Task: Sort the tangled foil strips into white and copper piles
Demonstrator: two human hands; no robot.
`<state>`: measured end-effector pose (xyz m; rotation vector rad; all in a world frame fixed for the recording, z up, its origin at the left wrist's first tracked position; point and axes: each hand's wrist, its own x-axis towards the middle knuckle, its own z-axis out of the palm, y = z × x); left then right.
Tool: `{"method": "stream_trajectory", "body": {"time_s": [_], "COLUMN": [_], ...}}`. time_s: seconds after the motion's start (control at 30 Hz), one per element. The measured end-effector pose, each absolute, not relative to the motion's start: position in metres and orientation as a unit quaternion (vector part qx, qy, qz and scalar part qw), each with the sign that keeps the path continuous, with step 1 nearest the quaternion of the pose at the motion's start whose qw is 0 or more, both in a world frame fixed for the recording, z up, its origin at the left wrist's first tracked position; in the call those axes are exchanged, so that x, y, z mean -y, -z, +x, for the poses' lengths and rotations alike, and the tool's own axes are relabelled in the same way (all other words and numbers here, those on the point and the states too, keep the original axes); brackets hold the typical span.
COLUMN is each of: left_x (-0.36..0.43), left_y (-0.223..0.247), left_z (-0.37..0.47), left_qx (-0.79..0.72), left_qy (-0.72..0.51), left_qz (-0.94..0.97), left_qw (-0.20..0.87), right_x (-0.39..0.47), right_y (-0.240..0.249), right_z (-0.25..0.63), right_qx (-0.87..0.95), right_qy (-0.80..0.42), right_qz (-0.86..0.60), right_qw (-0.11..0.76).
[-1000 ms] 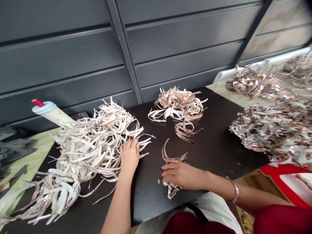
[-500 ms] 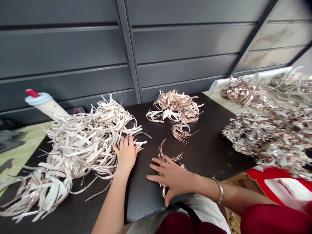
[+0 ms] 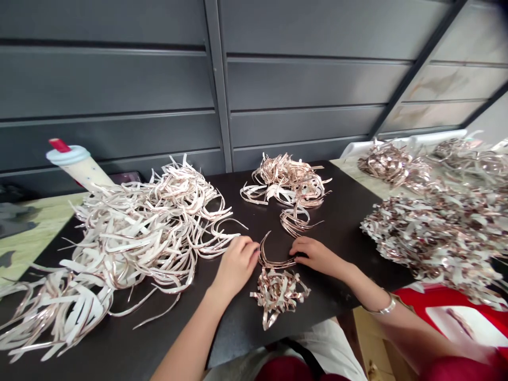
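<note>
On the black tabletop, a small bundle of curved rose-gold strips point(image 3: 273, 263) lies between my two hands. My left hand point(image 3: 237, 264) is closed, its fingertips pinched at the bundle's left end. At the right end, the bent fingers of my right hand point(image 3: 319, 257) close on the strip tips. Just below sits a crumpled cluster of rose-gold and white strips point(image 3: 280, 293). A big loose heap of white and rose-gold strips point(image 3: 138, 238) spreads to the left of my left hand.
Farther back lie a rose-gold strip pile point(image 3: 291, 177) and a smaller bunch point(image 3: 296, 221). A large mound of crinkled strips point(image 3: 436, 233) covers the right side. A pale tumbler point(image 3: 83, 166) with a red straw stands tilted at back left, before the grey panel wall point(image 3: 297, 84).
My left hand has left the white heap and moved right to the curved strips. My right hand has lifted off the crumpled cluster, uncovering it, and moved to the strips' right end.
</note>
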<state>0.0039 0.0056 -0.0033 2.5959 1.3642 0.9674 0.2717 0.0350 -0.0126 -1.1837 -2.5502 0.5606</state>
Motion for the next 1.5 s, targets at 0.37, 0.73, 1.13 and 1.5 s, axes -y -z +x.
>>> {"method": "stream_trajectory", "body": {"time_s": [0.37, 0.73, 1.13, 1.5], "left_x": [0.004, 0.004, -0.005, -0.014], "left_y": [0.018, -0.002, -0.001, 0.004], "left_z": [0.029, 0.027, 0.004, -0.002], "left_qx": [-0.434, -0.377, -0.517, -0.568], "left_qy": [-0.191, -0.545, -0.461, -0.444], "left_qz": [0.863, 0.423, 0.694, 0.669], "left_qw": [0.174, 0.618, 0.197, 0.18], "right_x": [-0.051, -0.049, -0.04, -0.034], "right_y": [-0.023, -0.029, -0.004, -0.018], "right_z": [0.271, 0.186, 0.182, 0.19], "right_qx": [0.675, 0.822, 0.611, 0.469], "right_qy": [-0.393, -0.268, -0.522, -0.689], "right_qz": [-0.492, -0.271, -0.294, -0.197], "right_qw": [0.385, 0.424, 0.518, 0.516]}}
